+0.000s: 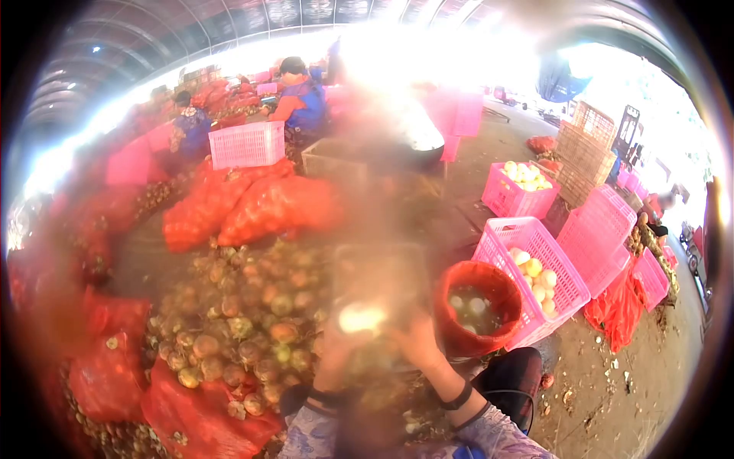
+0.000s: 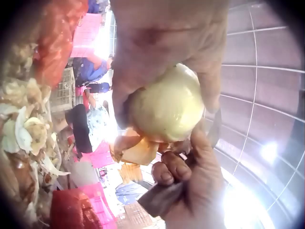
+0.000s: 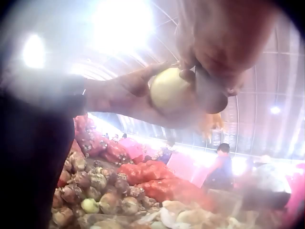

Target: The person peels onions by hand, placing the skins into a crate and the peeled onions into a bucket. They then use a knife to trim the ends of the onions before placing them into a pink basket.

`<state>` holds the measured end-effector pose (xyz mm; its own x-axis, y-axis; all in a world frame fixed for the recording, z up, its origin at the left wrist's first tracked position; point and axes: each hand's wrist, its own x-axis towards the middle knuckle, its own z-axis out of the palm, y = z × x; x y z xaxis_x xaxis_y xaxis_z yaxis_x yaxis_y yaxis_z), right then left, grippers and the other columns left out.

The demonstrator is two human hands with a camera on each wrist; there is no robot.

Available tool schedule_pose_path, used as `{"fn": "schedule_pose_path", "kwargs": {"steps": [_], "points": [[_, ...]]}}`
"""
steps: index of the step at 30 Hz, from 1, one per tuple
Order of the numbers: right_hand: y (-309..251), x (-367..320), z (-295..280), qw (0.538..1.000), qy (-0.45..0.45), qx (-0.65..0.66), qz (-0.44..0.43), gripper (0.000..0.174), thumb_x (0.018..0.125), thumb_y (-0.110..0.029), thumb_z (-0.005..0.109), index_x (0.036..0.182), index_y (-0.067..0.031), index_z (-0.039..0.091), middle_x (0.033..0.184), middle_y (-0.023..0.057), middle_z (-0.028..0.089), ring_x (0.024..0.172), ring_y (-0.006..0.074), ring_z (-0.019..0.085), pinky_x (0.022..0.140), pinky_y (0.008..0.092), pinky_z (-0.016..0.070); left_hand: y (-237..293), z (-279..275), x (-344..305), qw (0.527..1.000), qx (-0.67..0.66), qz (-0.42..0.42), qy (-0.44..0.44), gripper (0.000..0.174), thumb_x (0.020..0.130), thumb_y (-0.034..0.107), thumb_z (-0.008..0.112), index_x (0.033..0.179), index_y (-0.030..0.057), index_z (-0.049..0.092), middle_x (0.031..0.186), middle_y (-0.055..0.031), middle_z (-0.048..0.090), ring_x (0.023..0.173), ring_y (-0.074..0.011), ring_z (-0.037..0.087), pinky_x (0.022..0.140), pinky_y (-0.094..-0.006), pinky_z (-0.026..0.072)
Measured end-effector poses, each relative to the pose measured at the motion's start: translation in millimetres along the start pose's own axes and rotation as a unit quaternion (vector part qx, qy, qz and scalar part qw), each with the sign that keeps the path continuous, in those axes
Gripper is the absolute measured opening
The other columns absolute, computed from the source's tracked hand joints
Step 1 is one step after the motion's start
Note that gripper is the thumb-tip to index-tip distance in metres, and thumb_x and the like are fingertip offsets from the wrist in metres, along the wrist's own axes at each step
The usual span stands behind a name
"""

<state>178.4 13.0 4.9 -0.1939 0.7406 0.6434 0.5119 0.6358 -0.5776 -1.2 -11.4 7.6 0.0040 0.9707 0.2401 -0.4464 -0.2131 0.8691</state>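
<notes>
Left hand [image 2: 167, 40] cups a pale onion [image 2: 169, 105], fingers curled round it and gripping; in the head view we see its forearm reach forward out of a patterned sleeve [image 1: 310, 432], with a dark band at the wrist. Beside it, the right hand [image 2: 202, 183] slants in from the other side, its fingers bent round a flat grey blade [image 3: 210, 98] and its thumb lying up by the onion's edge, so we find the onion between the two hands, in front of the body. That onion is smooth, rounded and slightly glossy, while a crinkled flap of thin orange-brown skin [image 2: 138, 150] hangs just beside it. From the left of the head view, we notice red mesh sacks [image 1: 107, 359], bulging and creased, then a heap of unpeeled onions [image 1: 229, 321], round, papery and brown. Past the hands, where haze blurs much detail, we come to a round bucket [image 1: 459, 346], its wall and rim red, with pale globes inside. Against it on the right leans a pink plastic crate [image 1: 569, 291], slotted and tilted, holding smooth pale onions [image 1: 541, 279]; farther right, we make out a brown floor [image 1: 604, 398] flecked with scraps.
</notes>
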Motion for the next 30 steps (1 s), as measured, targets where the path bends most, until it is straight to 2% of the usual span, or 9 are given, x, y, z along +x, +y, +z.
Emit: {"fn": "schedule_pose_path", "kwargs": {"steps": [4, 9, 16, 19, 21, 22, 24, 27, 30], "points": [[-26, -2, -15, 0.989, -0.038, -0.145, 0.004, 0.047, 0.083, -0.023, 0.073, 0.123, -0.0043, 0.057, 0.094, 0.0204, 0.067, 0.079, 0.035, 0.068, 0.069, 0.0416, 0.0554, 2, 2, 0, 0.999, -0.021, 0.003, 0.031, 0.079, 0.067, -0.005, 0.069, 0.141, -0.003, 0.042, 0.125, -0.0118, 0.059, 0.11, -0.0212, 0.062, 0.089, -0.031, 0.0554], [-34, -8, -18, 0.968, -0.115, -0.221, 0.033, 0.05, 0.084, -0.026, 0.071, 0.128, -0.0069, 0.056, 0.088, 0.0142, 0.069, 0.076, 0.0344, 0.069, 0.064, 0.0426, 0.0552, 0, 0, 0, 0.995, 0.03, 0.043, 0.084, 0.08, 0.063, -0.008, 0.071, 0.138, -0.0021, 0.045, 0.121, -0.0116, 0.06, 0.107, -0.0207, 0.063, 0.087, -0.031, 0.0566], [-15, -9, -6, 0.974, -0.069, -0.21, -0.04, 0.057, 0.084, -0.024, 0.07, 0.136, -0.0092, 0.053, 0.085, 0.0135, 0.069, 0.071, 0.0334, 0.068, 0.063, 0.0423, 0.0542, -4, -7, 0, 0.981, 0.156, 0.07, 0.094, 0.081, 0.058, -0.005, 0.077, 0.134, -0.0001, 0.05, 0.118, -0.0094, 0.061, 0.106, -0.0198, 0.062, 0.089, -0.0324, 0.0559], [-19, -8, -5, 0.979, -0.12, -0.156, 0.057, 0.05, 0.084, -0.02, 0.069, 0.132, -0.01, 0.057, 0.086, 0.0136, 0.07, 0.073, 0.0328, 0.068, 0.063, 0.0422, 0.0537, -8, -11, 2, 0.979, 0.158, 0.103, 0.078, 0.081, 0.058, -0.004, 0.079, 0.133, 0.0006, 0.05, 0.118, -0.0097, 0.062, 0.107, -0.021, 0.063, 0.091, -0.034, 0.0556], [-20, -9, -6, 0.989, -0.089, 0.024, 0.118, 0.032, 0.085, -0.017, 0.067, 0.116, -0.0083, 0.065, 0.088, 0.0158, 0.069, 0.075, 0.033, 0.068, 0.064, 0.0428, 0.0532, -10, -13, 2, 0.988, 0.113, 0.079, 0.063, 0.081, 0.058, -0.001, 0.08, 0.133, 0.0003, 0.051, 0.119, -0.0103, 0.062, 0.108, -0.0219, 0.063, 0.092, -0.0346, 0.0552], [10, -18, 4, 0.989, -0.088, 0.023, 0.12, 0.032, 0.085, -0.017, 0.067, 0.116, -0.0083, 0.065, 0.088, 0.0158, 0.069, 0.075, 0.033, 0.068, 0.064, 0.0428, 0.0532, -12, -14, 2, 0.995, 0.068, 0.055, 0.05, 0.081, 0.057, 0.001, 0.081, 0.133, -0.0001, 0.051, 0.12, -0.0108, 0.062, 0.109, -0.0228, 0.063, 0.094, -0.0352, 0.0549], [90, -42, 33, 0.982, -0.06, -0.176, 0.015, 0.018, 0.086, -0.013, 0.064, 0.101, -0.005, 0.068, 0.085, 0.0189, 0.068, 0.075, 0.0358, 0.067, 0.065, 0.0441, 0.0527, -18, -19, -2, 0.996, 0.071, 0.048, 0.026, 0.081, 0.058, 0.004, 0.081, 0.133, -0.0007, 0.051, 0.12, -0.0115, 0.062, 0.11, -0.0239, 0.063, 0.094, -0.0358, 0.0548], [58, -29, 18, 0.994, 0.011, 0.008, 0.113, 0.014, 0.086, -0.011, 0.062, 0.093, -0.001, 0.068, 0.081, 0.0227, 0.066, 0.076, 0.039, 0.066, 0.067, 0.0458, 0.0517, -13, -14, -3, 0.999, 0.035, 0.016, 0.008, 0.08, 0.061, 0.007, 0.08, 0.134, -0.0016, 0.05, 0.122, -0.0126, 0.062, 0.113, -0.0254, 0.063, 0.096, -0.0367, 0.0545], [57, -30, 17, 0.989, 0.005, -0.004, 0.149, 0.016, 0.087, -0.013, 0.061, 0.092, 0.0, 0.067, 0.079, 0.0235, 0.065, 0.077, 0.0408, 0.065, 0.068, 0.0466, 0.051, -15, -13, -5, 1.0, -0.016, -0.017, 0.01, 0.078, 0.063, 0.01, 0.077, 0.136, -0.0021, 0.049, 0.125, -0.0135, 0.062, 0.114, -0.0262, 0.063, 0.097, -0.0377, 0.0544]]}}
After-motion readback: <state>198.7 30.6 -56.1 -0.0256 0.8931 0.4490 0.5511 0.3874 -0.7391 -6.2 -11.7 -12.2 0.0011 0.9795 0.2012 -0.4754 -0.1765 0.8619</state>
